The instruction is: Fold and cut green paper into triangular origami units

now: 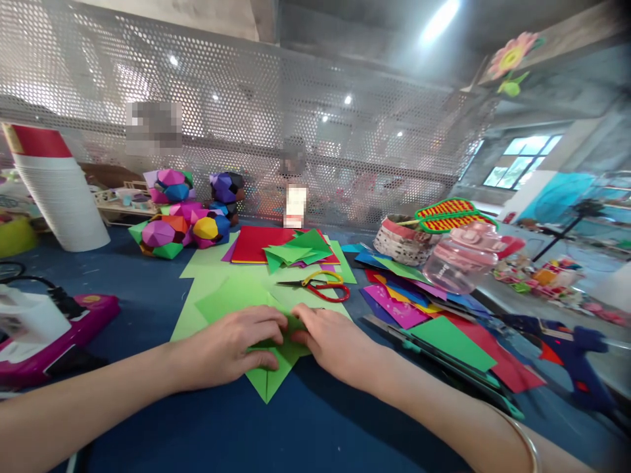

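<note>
Head view, paper folding at a blue table. The left hand lies palm-down on a folded green paper piece, fingers curled loosely, thumb pinching the fold against the tabletop; it presses the piece more than it grips it. The right hand rests just beside it, fingers flat and nearly closed together, fingertips on the same piece, where they meet those of the left hand. The piece sits directly beneath and between both hands, its pointed lower corner projecting toward the person, clear of the wrists.

Beyond the fingertips lie flat sheets of light green paper; a little further on, red-handled scissors and a small stack of folded green pieces resting on a red sheet. Outward of the right hand — a loose fan of coloured sheets, a pink plastic bottle and a blue glue gun. Well beyond the left hand stand several multicoloured paper balls and a tall stack of white cups.

Handling, as judged: the piece is very light and thin, stiff only along its creases, and liable to slide on the smooth surface or spring open — best held flat with fingertips near the fold line, or pinched at a creased edge rather than the free corner, which would bend.
</note>
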### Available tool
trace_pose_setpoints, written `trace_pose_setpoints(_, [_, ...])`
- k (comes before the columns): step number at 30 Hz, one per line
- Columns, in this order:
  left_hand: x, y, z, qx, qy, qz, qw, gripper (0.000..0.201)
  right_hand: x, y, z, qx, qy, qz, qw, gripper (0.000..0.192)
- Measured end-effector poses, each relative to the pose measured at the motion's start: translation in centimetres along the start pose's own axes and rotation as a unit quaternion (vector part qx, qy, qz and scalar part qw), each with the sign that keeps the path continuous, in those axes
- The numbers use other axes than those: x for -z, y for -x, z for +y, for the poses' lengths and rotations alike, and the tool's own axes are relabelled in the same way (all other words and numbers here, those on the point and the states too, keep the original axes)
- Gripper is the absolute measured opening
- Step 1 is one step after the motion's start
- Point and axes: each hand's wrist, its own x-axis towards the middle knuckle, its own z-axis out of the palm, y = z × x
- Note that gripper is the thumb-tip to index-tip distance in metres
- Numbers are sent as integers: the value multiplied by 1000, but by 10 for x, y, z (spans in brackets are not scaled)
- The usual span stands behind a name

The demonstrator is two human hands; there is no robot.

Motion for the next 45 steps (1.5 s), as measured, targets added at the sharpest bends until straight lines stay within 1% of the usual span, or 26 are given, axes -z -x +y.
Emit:
trace_pose_setpoints(4, [0, -2, -2, 20, 38, -5, 999, 7, 0, 0, 1, -12, 21, 4, 1000, 13])
trace_pose_setpoints(8, [0, -4, -3, 35, 48, -14, 998, 10, 2, 1, 3, -37, 29, 5, 999, 17])
trace_pose_setpoints(10, [1, -5, -3, 43, 43, -23, 998, 13, 2, -1, 6, -37, 20, 35, 998, 18])
trace_pose_setpoints(14, [5, -6, -5, 57, 9, -64, 996, 20, 1, -9, 20, -21, 20, 132, 991, 19])
trace_pose_setpoints(16, [6, -7, -7, 55, -9, -74, 996, 23, 0, -15, 27, -33, 41, 151, 987, 24])
trace_pose_setpoints(18, [6, -6, -9, 48, -17, -61, 997, 27, -1, -20, 34, -53, 69, 145, 986, 29])
trace_pose_setpoints(21, [4, -3, -11, 39, -25, -20, 999, 31, -2, -26, 43, -76, 98, 120, 985, 37])
trace_pose_setpoints(23, [2, -1, -11, 34, -35, 4, 999, 33, -3, -30, 48, -81, 107, 112, 985, 38])
trace_pose_setpoints(25, [1, 1, -10, 30, -42, 22, 998, 35, -5, -34, 51, -79, 111, 118, 984, 37])
trace_pose_setpoints(29, [2, 1, -11, 33, -36, 35, 998, 40, -10, -40, 56, -71, 100, 143, 982, 37])
trace_pose_setpoints(31, [2, 0, -13, 36, -23, 35, 998, 41, -8, -41, 57, -60, 80, 160, 982, 37])
trace_pose_setpoints(34, [3, 0, -16, 45, -2, 28, 999, 46, 3, -38, 56, -53, 44, 201, 977, 35])
trace_pose_setpoints(36, [2, 0, -19, 49, 5, 26, 998, 51, 14, -34, 51, -62, -9, 238, 969, 33])
trace_pose_setpoints(37, [2, 1, -20, 49, 7, 27, 998, 54, 19, -31, 46, -69, -64, 255, 962, 33])
trace_pose_setpoints(38, [2, 1, -20, 49, 8, 28, 998, 55, 23, -28, 40, -74, -170, 270, 945, 32])
trace_pose_setpoints(39, [2, 1, -20, 48, 11, 27, 998, 56, 26, -24, 34, -73, -286, 271, 916, 32])
trace_pose_setpoints(40, [2, 2, -20, 49, 14, 25, 998, 55, 27, -20, 26, -69, -390, 258, 881, 31])
trace_pose_setpoints(42, [2, 1, -19, 49, 21, 19, 998, 53, 25, -10, 11, -74, -532, 207, 818, 35])
trace_pose_setpoints(43, [2, 1, -18, 50, 24, 16, 998, 50, 22, -5, 3, -81, -577, 183, 792, 36])
trace_pose_setpoints(45, [2, 1, -17, 53, 28, 11, 998, 41, 15, 4, -8, -83, -637, 127, 756, 37])
